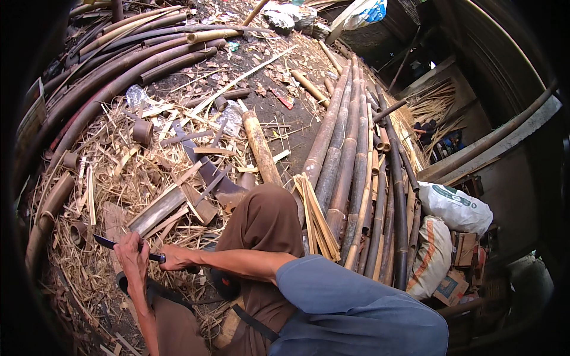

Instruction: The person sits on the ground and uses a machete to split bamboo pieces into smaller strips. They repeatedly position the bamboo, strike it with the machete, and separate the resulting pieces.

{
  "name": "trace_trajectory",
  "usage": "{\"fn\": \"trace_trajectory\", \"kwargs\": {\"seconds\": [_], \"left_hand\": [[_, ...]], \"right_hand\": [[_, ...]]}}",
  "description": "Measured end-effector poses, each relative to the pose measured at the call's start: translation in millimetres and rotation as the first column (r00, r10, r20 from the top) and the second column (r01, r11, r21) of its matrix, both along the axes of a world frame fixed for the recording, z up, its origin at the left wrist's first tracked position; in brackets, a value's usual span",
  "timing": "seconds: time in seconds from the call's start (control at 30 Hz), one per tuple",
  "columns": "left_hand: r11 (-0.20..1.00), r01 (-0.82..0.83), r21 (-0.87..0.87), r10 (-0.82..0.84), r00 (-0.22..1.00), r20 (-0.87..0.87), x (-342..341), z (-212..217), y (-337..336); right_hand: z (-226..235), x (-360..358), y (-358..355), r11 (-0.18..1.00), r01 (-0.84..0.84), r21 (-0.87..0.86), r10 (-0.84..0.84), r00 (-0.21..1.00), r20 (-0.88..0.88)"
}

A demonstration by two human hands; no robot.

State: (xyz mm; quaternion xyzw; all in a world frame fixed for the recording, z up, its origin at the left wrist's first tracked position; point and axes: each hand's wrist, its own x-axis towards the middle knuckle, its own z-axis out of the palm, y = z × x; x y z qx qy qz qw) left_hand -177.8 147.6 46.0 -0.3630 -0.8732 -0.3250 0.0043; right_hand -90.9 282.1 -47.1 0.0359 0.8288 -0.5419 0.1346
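Observation:
My right hand [177, 258] is closed around the handle of a dark-bladed knife [104, 242], whose blade points left. My left hand [132, 255] lies across the middle of the blade with its fingers curled over it. Whether a thin sliver is pinched under them cannot be told. Both hands are low at the left, above a litter of bamboo shavings [119, 178]. My knee in brown trousers [264, 219] rises just to the right of them.
Long bamboo poles [347, 160] lie in a row at the right, and curved dark ones [119, 77] at the upper left. A bundle of split strips [317, 222] leans by my knee. A short bamboo log [260, 148], white sacks [454, 207] and a cardboard box [451, 289] lie around.

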Motion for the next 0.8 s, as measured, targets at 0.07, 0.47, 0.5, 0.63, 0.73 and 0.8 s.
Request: {"fn": "trace_trajectory", "kwargs": {"seconds": [0.07, 0.47, 0.5, 0.63, 0.73, 0.8], "left_hand": [[1.0, -0.012, -0.018, 0.011, 1.0, -0.022, -2, 2, -3], [1.0, -0.014, 0.003, 0.014, 1.0, 0.012, 6, 5, -2], [1.0, -0.007, 0.012, 0.007, 1.0, -0.003, 7, 6, -4], [0.999, -0.041, -0.006, 0.04, 0.999, -0.029, 17, 17, -15], [0.999, -0.048, -0.004, 0.048, 0.998, -0.039, 11, 14, -22], [1.0, 0.028, -0.003, -0.028, 1.0, -0.007, 16, 21, -12]], "right_hand": [[9, -2, -1, 0.999, -0.032, 0.007, 0.032, 0.999, 0.044], [-5, 6, -2, 0.999, 0.022, -0.047, -0.019, 0.997, 0.074], [1, 5, -5, 1.0, 0.0, -0.022, 0.001, 0.998, 0.063], [-14, 15, -23, 0.997, -0.038, 0.066, 0.036, 0.999, 0.03], [3, 7, -21, 1.0, -0.017, 0.026, 0.012, 0.985, 0.173], [-59, 29, -35, 0.999, -0.038, 0.001, 0.038, 0.979, 0.199]]}}
